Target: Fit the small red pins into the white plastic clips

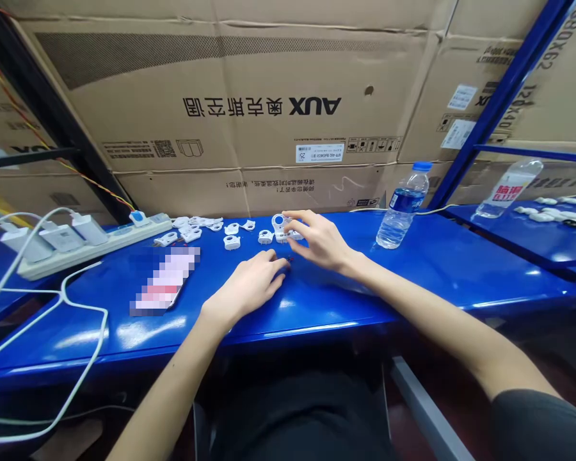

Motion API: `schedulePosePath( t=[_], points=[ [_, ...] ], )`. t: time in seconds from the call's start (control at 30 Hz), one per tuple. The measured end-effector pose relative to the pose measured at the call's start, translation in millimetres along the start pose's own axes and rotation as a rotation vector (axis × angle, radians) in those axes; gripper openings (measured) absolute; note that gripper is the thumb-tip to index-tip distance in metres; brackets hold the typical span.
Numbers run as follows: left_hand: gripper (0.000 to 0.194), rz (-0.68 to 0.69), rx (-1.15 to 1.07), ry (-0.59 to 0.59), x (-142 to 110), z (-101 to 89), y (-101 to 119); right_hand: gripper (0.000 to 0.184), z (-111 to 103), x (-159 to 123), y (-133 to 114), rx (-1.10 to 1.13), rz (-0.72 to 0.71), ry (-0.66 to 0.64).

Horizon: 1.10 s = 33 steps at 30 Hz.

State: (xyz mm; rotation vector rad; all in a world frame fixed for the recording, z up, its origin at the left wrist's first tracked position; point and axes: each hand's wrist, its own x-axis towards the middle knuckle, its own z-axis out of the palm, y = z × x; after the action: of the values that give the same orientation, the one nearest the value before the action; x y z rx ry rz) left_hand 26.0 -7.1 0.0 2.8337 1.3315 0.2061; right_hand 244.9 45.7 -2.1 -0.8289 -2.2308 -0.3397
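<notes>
White plastic part sits at the back of the blue worktop, right hand reaching onto it, fingers spread and curled over it; can't tell if it's actually pinched. Left hand rests palm-down just beside, fingers loosely together, holding nothing. More white parts scattered to the left, near a power strip. Water bottle stands upright to the right.
</notes>
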Motion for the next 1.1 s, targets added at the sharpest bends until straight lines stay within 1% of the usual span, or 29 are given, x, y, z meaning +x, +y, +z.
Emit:
schedulePosePath(
  t=[0.2,0.37,0.57,0.77,0.83,0.97,1.1],
  points=[
    [0.028,-0.009,-0.008,-0.010,-1,-4.9,1,0.014,1,0,-2,0.001,-0.017,-0.014],
    [0.022,-0.014,0.000,0.016,-1,-4.4,-1,0.013,3,-1,-4,0.011,-0.035,-0.018],
    [0.025,-0.016,0.004,-0.002,0,-2.3,-3,0.013,5,-2,-6,-0.003,-0.043,-0.015],
    [0.024,-0.038,-0.025,0.009,-1,-7.2,-2,0.014,7,-3,-6,0.020,-0.031,-0.029],
    [0.023,-0.052,-0.005,0.050,-2,-9.6,-2,0.014,6,-3,-7,0.024,-0.033,-0.036],
    [0.020,-0.114,0.016,0.239,-2,-14.0,-1,0.015,5,-2,-9,0.039,-0.021,-0.024],
    [0.018,-0.184,-0.006,0.392,0,-15.7,0,0.016,6,-3,-8,0.062,0.012,0.023]
  ],
)
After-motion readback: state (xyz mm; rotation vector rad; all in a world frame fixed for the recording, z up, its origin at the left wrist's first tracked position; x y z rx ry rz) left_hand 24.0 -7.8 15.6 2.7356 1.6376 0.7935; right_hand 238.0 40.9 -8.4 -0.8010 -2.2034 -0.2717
